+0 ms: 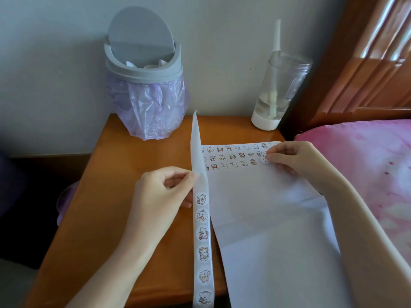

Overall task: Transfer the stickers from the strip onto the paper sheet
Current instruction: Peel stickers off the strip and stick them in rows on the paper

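Observation:
A long white sticker strip (202, 234) runs from the table's front edge upward, its peeled backing end standing up near the bin. My left hand (164, 192) pinches the strip just above its first remaining round cartoon sticker. The white paper sheet (266, 218) lies on the table to the right, with three rows of small stickers (231, 156) along its far edge. My right hand (293, 161) holds one round sticker (264, 159) between thumb and fingertip at the right end of the third row, at the paper's surface.
A grey swing-lid bin (142, 70) with a purple bag stands at the back of the wooden table (106, 196). A clear bottle (278, 90) with a straw stands at the back right. A pink pillow (360, 165) and wooden headboard (364, 63) lie to the right.

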Demonstrator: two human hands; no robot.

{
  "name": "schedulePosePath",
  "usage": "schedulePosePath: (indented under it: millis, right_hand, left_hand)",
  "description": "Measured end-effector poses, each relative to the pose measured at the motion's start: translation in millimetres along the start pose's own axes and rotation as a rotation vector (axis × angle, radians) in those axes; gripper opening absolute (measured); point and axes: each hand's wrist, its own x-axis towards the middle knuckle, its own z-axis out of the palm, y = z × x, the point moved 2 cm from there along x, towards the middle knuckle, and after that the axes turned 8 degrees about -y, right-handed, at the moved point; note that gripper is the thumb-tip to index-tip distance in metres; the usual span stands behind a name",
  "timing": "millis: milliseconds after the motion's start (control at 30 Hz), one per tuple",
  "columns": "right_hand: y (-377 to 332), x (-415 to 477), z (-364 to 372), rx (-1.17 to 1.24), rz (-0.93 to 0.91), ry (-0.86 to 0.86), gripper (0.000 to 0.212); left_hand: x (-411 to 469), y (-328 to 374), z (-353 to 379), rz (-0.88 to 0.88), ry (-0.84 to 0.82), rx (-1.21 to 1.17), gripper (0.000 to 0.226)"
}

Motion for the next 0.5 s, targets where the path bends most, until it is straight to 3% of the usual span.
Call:
schedulePosePath:
  millis: [500]
  right_hand:
    - [4.6,5.3,4.8,-0.067,-0.076,0.043,0.005]
  left_hand:
    - [0.4,-0.8,0.6,0.002,-0.011,0.007,0.01]
